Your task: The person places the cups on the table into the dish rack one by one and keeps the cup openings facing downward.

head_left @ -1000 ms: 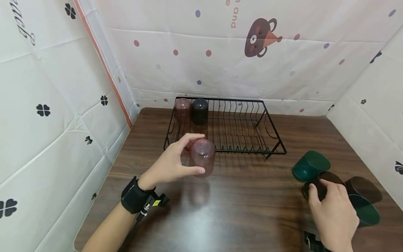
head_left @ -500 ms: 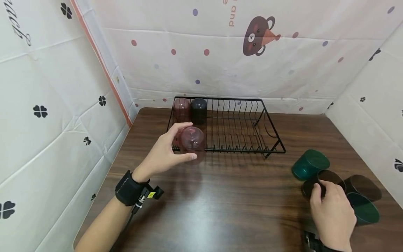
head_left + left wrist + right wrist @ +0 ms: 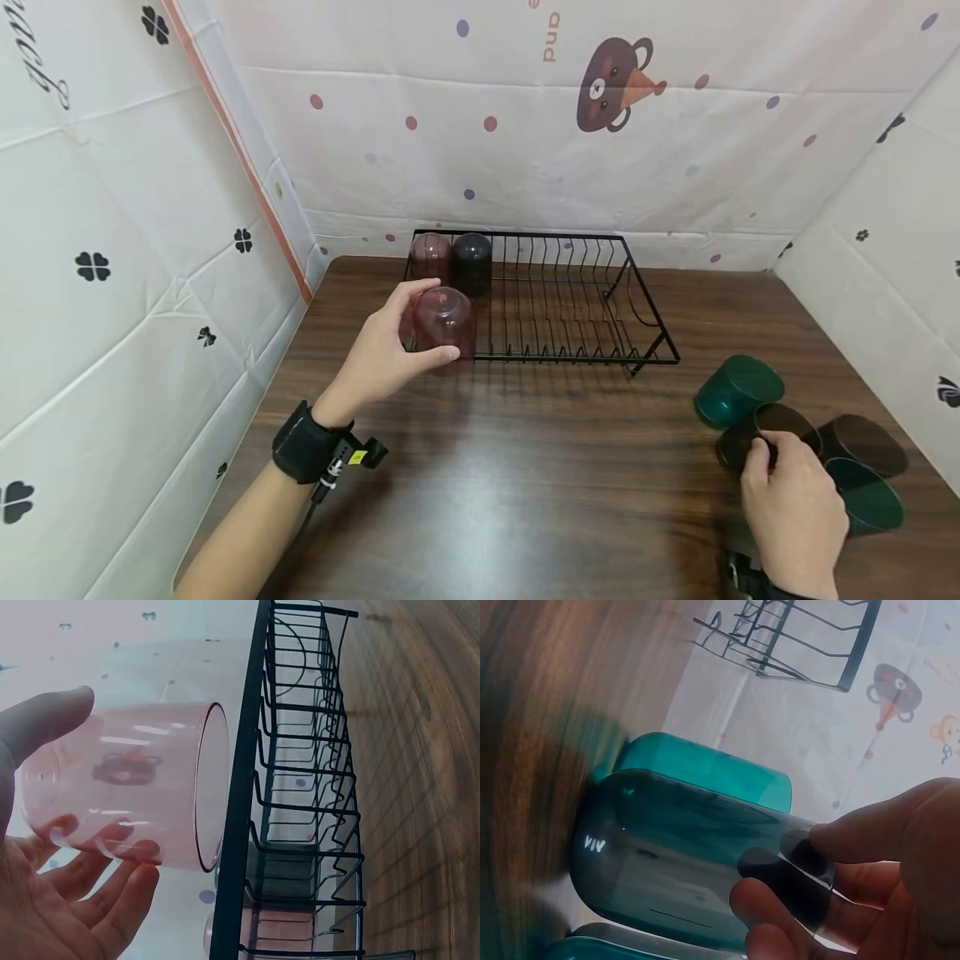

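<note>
My left hand (image 3: 382,358) holds a clear pink glass (image 3: 444,317) upside down, thumb on one side and fingers on the other. It is over the front left of the black wire rack (image 3: 540,359); in the left wrist view the glass's rim faces the rack's top bar. My right hand (image 3: 798,508) pinches the rim of a dark grey glass (image 3: 667,855) between thumb and fingers. That glass stands mouth up on the table at the right. Beside it stands a teal glass (image 3: 735,392).
In the rack's back left corner, another pink glass (image 3: 431,257) and a dark glass (image 3: 471,265) sit upside down side by side. A dark brown glass (image 3: 866,446) and a green glass (image 3: 870,500) stand right of my right hand. Patterned cloth walls (image 3: 360,175) border the wooden table (image 3: 570,467).
My left hand has carried the pink glass left and away from me, from in front of the rack to over its front left part. The right hand has barely shifted.
</note>
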The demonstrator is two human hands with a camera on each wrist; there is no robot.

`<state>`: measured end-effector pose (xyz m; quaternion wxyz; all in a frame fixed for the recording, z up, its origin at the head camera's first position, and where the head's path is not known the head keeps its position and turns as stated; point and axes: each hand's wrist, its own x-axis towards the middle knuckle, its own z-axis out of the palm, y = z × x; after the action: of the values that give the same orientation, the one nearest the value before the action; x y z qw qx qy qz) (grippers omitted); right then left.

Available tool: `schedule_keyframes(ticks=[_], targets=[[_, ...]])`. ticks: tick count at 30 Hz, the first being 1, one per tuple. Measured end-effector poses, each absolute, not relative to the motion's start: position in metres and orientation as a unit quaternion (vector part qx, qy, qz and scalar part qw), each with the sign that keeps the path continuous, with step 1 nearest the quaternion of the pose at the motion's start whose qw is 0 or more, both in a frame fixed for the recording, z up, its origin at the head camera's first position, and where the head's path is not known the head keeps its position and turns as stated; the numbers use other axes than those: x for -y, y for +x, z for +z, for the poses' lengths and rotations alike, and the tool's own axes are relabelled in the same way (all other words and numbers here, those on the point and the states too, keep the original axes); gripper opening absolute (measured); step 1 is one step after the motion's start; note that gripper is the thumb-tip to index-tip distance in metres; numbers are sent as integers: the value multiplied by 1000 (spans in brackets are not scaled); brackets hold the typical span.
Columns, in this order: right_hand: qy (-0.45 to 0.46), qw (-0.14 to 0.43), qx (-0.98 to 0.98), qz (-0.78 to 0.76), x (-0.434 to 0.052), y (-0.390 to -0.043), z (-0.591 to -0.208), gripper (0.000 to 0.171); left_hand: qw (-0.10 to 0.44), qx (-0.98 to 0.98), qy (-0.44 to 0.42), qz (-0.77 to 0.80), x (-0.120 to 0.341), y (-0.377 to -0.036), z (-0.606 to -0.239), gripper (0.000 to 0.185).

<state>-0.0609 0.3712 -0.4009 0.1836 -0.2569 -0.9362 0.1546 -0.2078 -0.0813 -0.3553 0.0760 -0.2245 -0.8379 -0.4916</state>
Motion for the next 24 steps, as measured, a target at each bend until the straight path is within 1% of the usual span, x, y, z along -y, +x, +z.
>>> schedule_keyframes(ticks=[7,11,19,24], targets=[[-250,182,939,152,-371,-60,-399,31,96,839,-192,-499,86,-211,-358,82],[-251,178,939,150,-370,-59,-399,32,105,839,-187,-499,88,-215,-361,83],[-248,191,938,146,-369,-57,-400,32,124,841,-178,-495,90,-221,-363,82],[-250,182,939,148,-368,-57,-400,32,131,835,-174,-505,92,-227,-365,81]])
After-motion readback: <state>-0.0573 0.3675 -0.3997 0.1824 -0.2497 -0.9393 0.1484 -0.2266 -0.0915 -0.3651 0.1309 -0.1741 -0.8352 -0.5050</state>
